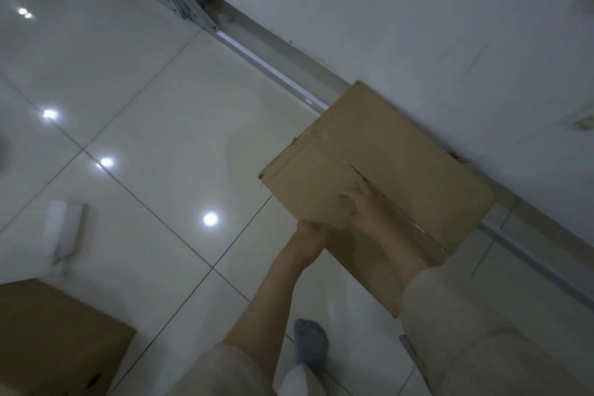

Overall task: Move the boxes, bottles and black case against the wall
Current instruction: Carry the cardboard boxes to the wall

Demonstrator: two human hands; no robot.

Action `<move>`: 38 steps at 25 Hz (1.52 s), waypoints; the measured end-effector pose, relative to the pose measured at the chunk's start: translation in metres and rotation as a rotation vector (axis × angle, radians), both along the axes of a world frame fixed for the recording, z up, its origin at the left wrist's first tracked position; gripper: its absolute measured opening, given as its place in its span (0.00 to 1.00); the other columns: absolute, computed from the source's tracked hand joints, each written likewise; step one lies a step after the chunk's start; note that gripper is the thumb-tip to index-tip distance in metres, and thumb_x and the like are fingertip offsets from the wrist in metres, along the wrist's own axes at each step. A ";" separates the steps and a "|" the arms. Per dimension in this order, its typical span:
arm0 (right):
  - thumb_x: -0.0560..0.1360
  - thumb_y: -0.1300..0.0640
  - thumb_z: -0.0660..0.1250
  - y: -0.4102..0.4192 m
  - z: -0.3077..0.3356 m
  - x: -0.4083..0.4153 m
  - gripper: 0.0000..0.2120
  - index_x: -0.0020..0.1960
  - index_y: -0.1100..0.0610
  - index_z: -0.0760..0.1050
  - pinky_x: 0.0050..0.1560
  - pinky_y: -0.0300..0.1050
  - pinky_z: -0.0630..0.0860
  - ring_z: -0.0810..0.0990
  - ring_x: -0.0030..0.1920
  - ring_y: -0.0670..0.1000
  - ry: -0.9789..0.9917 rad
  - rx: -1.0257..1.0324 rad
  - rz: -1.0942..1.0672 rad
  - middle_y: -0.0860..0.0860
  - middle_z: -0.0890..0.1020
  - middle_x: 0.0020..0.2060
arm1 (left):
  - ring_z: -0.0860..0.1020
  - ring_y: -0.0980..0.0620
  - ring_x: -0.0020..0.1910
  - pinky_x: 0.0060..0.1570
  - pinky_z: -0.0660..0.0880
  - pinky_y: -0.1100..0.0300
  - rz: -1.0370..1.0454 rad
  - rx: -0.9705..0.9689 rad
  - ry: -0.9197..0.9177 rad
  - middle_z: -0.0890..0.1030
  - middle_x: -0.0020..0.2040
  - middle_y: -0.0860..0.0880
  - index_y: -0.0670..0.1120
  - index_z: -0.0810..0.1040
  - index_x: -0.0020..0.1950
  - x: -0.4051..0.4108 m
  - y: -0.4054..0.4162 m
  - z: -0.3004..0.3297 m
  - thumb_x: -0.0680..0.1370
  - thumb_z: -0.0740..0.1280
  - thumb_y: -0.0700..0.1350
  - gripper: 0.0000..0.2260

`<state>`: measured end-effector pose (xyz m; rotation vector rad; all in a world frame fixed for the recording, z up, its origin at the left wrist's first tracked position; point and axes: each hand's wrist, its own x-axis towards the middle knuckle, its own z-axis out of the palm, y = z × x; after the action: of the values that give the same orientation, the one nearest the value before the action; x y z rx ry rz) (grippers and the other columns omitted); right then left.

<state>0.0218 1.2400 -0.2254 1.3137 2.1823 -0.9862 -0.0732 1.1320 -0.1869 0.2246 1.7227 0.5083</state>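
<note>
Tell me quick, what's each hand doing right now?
Left hand: grips the near edge of the cardboard box.
Right hand: fingers flat, pressing on the box top.

glossy pale tiled floor [167, 125] under me, dark grout lines, ceiling lights mirrored in it, a brown cardboard box [54, 341] standing at lower left, a blurred white bottle [62, 228] lying near it, my grey-socked foot [311, 346] planted on a tile
</note>
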 end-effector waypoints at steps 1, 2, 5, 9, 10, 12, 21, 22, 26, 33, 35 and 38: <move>0.74 0.61 0.61 -0.015 0.004 -0.012 0.21 0.67 0.53 0.69 0.69 0.52 0.64 0.61 0.72 0.58 0.027 -0.047 0.031 0.56 0.59 0.74 | 0.70 0.42 0.67 0.67 0.67 0.50 -0.001 0.024 0.037 0.70 0.68 0.42 0.43 0.57 0.72 -0.010 -0.010 0.004 0.79 0.57 0.49 0.24; 0.75 0.60 0.61 -0.031 0.007 -0.023 0.18 0.65 0.55 0.71 0.67 0.51 0.67 0.67 0.69 0.58 0.048 -0.107 0.046 0.58 0.65 0.71 | 0.71 0.42 0.66 0.67 0.68 0.48 0.005 0.039 0.073 0.71 0.68 0.42 0.44 0.59 0.72 -0.021 -0.022 0.009 0.78 0.58 0.50 0.24; 0.75 0.63 0.59 -0.086 0.020 -0.057 0.17 0.62 0.57 0.71 0.63 0.51 0.71 0.74 0.62 0.57 0.081 -0.259 0.061 0.58 0.74 0.65 | 0.73 0.44 0.64 0.65 0.69 0.50 0.074 0.052 0.151 0.73 0.66 0.42 0.45 0.64 0.69 -0.056 -0.069 0.026 0.78 0.58 0.50 0.21; 0.76 0.62 0.58 -0.171 0.041 -0.107 0.16 0.63 0.56 0.70 0.61 0.46 0.70 0.73 0.62 0.57 0.040 -0.303 0.200 0.59 0.74 0.64 | 0.73 0.44 0.63 0.65 0.69 0.53 0.224 0.031 0.195 0.73 0.66 0.42 0.45 0.67 0.67 -0.108 -0.180 0.044 0.78 0.58 0.48 0.18; 0.76 0.61 0.58 -0.194 0.047 -0.121 0.16 0.63 0.56 0.70 0.61 0.45 0.69 0.73 0.63 0.57 0.027 -0.313 0.237 0.59 0.73 0.64 | 0.73 0.43 0.63 0.64 0.69 0.53 0.279 0.022 0.202 0.74 0.65 0.42 0.45 0.68 0.66 -0.122 -0.213 0.046 0.78 0.58 0.48 0.18; 0.77 0.61 0.58 -0.247 0.057 -0.154 0.16 0.64 0.57 0.69 0.60 0.44 0.69 0.73 0.63 0.57 0.022 -0.336 0.315 0.59 0.72 0.65 | 0.74 0.42 0.62 0.61 0.71 0.52 0.413 -0.011 0.232 0.74 0.64 0.41 0.44 0.69 0.65 -0.151 -0.290 0.049 0.78 0.59 0.46 0.17; 0.77 0.59 0.58 -0.499 0.072 -0.271 0.17 0.66 0.58 0.66 0.53 0.40 0.66 0.72 0.63 0.57 0.029 -0.390 0.695 0.59 0.71 0.65 | 0.74 0.42 0.60 0.56 0.69 0.56 1.038 -0.175 0.562 0.77 0.61 0.39 0.38 0.73 0.62 -0.203 -0.608 0.067 0.77 0.59 0.39 0.14; 0.77 0.59 0.59 -0.520 0.068 -0.279 0.19 0.68 0.59 0.64 0.55 0.41 0.67 0.70 0.65 0.57 0.038 -0.373 0.728 0.60 0.69 0.67 | 0.74 0.42 0.61 0.58 0.68 0.55 1.079 -0.198 0.593 0.76 0.61 0.39 0.38 0.73 0.62 -0.202 -0.635 0.066 0.77 0.59 0.39 0.14; 0.74 0.59 0.62 -0.583 0.039 -0.305 0.29 0.72 0.58 0.55 0.67 0.53 0.65 0.65 0.67 0.62 0.084 -0.198 0.682 0.60 0.62 0.70 | 0.71 0.40 0.63 0.63 0.67 0.51 1.080 -0.273 0.682 0.72 0.65 0.37 0.38 0.69 0.65 -0.196 -0.722 0.033 0.77 0.60 0.40 0.17; 0.73 0.60 0.63 -0.602 -0.006 -0.330 0.30 0.72 0.60 0.55 0.65 0.56 0.67 0.68 0.66 0.63 0.116 -0.113 0.340 0.61 0.67 0.68 | 0.69 0.40 0.66 0.65 0.66 0.52 1.150 -0.253 0.315 0.65 0.70 0.38 0.41 0.52 0.73 -0.184 -0.776 -0.030 0.78 0.61 0.46 0.28; 0.73 0.60 0.63 -0.608 -0.008 -0.326 0.26 0.69 0.63 0.59 0.63 0.56 0.69 0.70 0.64 0.64 0.136 -0.066 0.300 0.63 0.67 0.66 | 0.74 0.42 0.57 0.57 0.73 0.51 1.253 -0.210 0.171 0.70 0.60 0.42 0.45 0.45 0.74 -0.181 -0.775 -0.039 0.78 0.60 0.47 0.31; 0.74 0.60 0.62 -0.636 -0.005 -0.310 0.22 0.64 0.66 0.61 0.59 0.55 0.68 0.69 0.61 0.66 0.108 -0.018 0.290 0.65 0.66 0.63 | 0.71 0.42 0.63 0.63 0.71 0.47 1.418 -0.164 0.167 0.68 0.66 0.42 0.49 0.39 0.74 -0.174 -0.773 -0.046 0.77 0.62 0.47 0.36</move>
<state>-0.2885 0.6044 -0.2299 0.9191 2.3542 -0.9775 -0.2476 0.3593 -0.2328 -1.1903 1.8600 1.3569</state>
